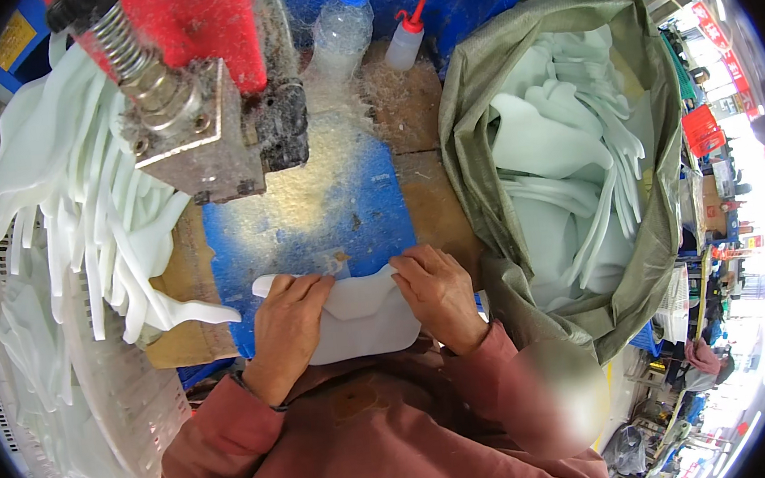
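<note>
A pale, whitish flexible foam-like sheet (362, 323) with a curved outline lies across the front of the blue work surface (309, 218), close to my body. My left hand (292, 322) grips its left part, fingers curled over the upper edge. At its upper right corner, my right hand (436, 290) pinches the edge between thumb and fingers. The middle of the upper edge folds over toward me as a flap. My thumbs are mostly hidden.
A machine head with a spring (155, 86) overhangs the surface at upper left. Similar sheets (81, 182) are piled at left above a white plastic crate (133, 384). An olive sack (472, 124) at right holds more. A clear bottle (342, 35) and red-tipped squeeze bottle (404, 44) stand behind.
</note>
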`<state>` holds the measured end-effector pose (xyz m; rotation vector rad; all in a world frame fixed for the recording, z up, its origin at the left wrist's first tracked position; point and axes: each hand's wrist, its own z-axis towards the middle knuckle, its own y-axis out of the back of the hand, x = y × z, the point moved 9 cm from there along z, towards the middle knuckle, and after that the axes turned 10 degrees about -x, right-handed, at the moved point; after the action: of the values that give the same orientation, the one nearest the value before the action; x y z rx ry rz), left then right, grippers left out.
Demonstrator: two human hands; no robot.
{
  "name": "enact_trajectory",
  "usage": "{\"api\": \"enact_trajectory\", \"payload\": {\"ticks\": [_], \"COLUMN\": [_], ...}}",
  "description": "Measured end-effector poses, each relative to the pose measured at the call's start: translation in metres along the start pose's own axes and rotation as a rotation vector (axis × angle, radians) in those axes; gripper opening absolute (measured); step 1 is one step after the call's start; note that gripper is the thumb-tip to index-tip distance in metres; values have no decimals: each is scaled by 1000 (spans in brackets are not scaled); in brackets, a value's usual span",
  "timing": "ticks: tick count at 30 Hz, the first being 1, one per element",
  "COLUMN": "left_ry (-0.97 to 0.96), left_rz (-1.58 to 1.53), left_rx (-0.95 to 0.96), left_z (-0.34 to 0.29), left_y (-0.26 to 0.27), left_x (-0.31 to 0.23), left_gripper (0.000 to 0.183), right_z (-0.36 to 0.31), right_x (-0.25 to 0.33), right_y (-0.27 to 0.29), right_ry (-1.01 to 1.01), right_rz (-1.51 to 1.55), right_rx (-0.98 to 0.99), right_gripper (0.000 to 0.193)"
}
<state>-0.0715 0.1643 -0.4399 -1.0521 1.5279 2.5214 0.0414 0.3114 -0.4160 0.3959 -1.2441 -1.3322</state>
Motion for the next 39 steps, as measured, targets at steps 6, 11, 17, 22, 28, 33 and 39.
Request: {"api": "enact_trajectory", "payload": {"ticks": [6,11,17,22,28,33,39], "left_ry": [8,-4,16,-28,-5,20,37], "left_rz": [2,5,1,-136,-98,-119,-100], "left_rx": [-8,-7,-32,-43,101,73,73], "left_z": [1,2,5,10,10,5,6], "left_y": [0,-2,7,1,-50,-51,-51], "left_x": [1,1,-2,-36,-56,-51,-51], "left_gripper": [29,29,27,25,30,30,33], "right_z": [0,1,0,3,-10,-37,-38], "right_x": [-6,-4,-5,-7,-21,-46,-48], "right_y": [-7,-12,-17,-15,17,22,24], "right_ry": [8,62,106,56,-210,-526,-469], "right_rz": [-2,-24,-61,-88,61,356,349], "right_rx": [7,3,23,21,-102,-139,-235], "right_gripper": [27,29,33,36,28,17,18]}}
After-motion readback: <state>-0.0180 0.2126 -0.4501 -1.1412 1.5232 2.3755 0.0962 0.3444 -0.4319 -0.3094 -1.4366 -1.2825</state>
